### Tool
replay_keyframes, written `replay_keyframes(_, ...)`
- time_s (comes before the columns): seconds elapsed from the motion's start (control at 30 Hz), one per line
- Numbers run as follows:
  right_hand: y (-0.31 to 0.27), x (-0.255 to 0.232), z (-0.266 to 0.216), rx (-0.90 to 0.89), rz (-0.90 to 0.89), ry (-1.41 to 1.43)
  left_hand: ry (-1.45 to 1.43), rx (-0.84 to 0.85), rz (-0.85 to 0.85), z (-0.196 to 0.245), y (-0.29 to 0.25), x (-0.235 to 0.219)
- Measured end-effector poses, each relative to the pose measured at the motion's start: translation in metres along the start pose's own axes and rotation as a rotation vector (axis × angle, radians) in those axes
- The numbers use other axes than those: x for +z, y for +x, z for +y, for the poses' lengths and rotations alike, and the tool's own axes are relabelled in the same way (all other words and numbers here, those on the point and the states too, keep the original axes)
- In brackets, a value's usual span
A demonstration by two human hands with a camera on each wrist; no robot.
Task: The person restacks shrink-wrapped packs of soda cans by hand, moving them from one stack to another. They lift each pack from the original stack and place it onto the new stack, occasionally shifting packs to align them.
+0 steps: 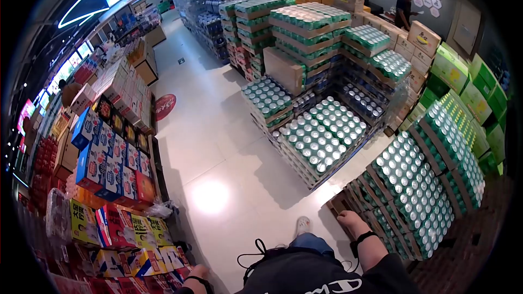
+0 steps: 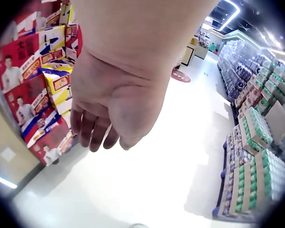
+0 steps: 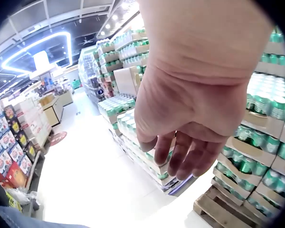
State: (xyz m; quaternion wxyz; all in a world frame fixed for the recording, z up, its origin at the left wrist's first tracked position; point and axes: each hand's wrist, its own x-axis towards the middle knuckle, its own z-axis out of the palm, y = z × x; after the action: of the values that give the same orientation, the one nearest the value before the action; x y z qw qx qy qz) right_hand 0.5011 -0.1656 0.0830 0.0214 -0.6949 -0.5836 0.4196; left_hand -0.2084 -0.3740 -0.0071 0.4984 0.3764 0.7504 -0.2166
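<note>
My left hand (image 1: 197, 273) hangs low at my side, near red and yellow cartons (image 1: 131, 228). In the left wrist view, the relaxed fingers (image 2: 100, 130) point down over the pale floor, with nothing in them. On the other side my right hand (image 1: 353, 222) hangs beside stacked trays of green cans (image 1: 406, 185). Its loosely bent fingers (image 3: 183, 156) hold nothing in the right wrist view, where the hand overlaps the can trays behind it. Black bands circle both wrists.
A pallet of green cans (image 1: 318, 130) stands ahead on the right, with taller can stacks (image 1: 310, 27) behind. Blue and white boxes (image 1: 106, 158) line the left side. A pale aisle floor (image 1: 196, 147) runs between them. A person (image 1: 404, 10) stands at the far right.
</note>
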Motion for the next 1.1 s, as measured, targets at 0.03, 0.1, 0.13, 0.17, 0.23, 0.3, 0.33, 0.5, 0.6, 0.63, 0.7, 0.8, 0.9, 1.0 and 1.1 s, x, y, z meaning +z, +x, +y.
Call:
replay_keyframes(0.03,0.012,-0.004,-0.003,0.001,-0.014,-0.023,0.017,0.057,0.02,0.013,0.009,-0.014)
replay_keyframes(0.1,0.022,-0.009,-0.009,0.154,-0.005,0.003,0.054,0.164,0.063,0.037,0.023,-0.039)
replay_keyframes(0.13,0.032,-0.011,-0.013,0.226,0.001,0.017,-0.053,0.164,0.102,0.053,0.041,-0.049)
replay_keyframes(0.17,0.052,-0.007,0.0,0.222,-0.039,-0.063,-0.159,0.165,0.146,0.069,0.058,-0.058)
replay_keyframes(0.23,0.087,0.002,0.028,0.275,-0.09,-0.156,-0.136,0.223,0.192,0.114,0.052,-0.095)
replay_keyframes(0.3,0.123,0.006,0.034,0.381,-0.135,-0.1,-0.119,0.24,0.228,0.161,0.04,-0.134)
replay_keyframes(0.33,0.158,0.025,0.065,0.436,-0.173,-0.03,-0.113,0.225,0.233,0.176,0.038,-0.152)
replay_keyframes(0.5,0.29,-0.007,-0.047,0.238,-0.225,-0.146,0.032,0.116,0.225,0.193,0.072,-0.27)
replay_keyframes(0.6,0.344,-0.039,-0.141,0.12,-0.099,-0.178,-0.017,0.082,0.196,0.214,0.097,-0.32)
replay_keyframes(0.63,0.365,-0.048,-0.167,0.065,-0.156,-0.156,-0.056,0.074,0.132,0.223,0.108,-0.337)
replay_keyframes(0.7,0.388,-0.061,-0.228,-0.008,-0.055,-0.098,-0.066,0.067,0.047,0.242,0.133,-0.374)
replay_keyframes(0.8,0.438,-0.068,-0.276,-0.016,-0.073,-0.026,0.018,0.088,0.013,0.291,0.166,-0.449)
replay_keyframes(0.9,0.47,-0.072,-0.321,0.059,0.055,0.002,0.188,0.337,0.017,0.33,0.257,-0.541)
replay_keyframes(1.0,0.484,-0.095,-0.383,0.1,0.129,-0.018,0.668,0.64,0.096,0.391,0.327,-0.637)
replay_keyframes(1.1,0.514,-0.115,-0.42,0.077,0.224,-0.036,0.429,0.491,0.319,0.507,0.286,-0.716)
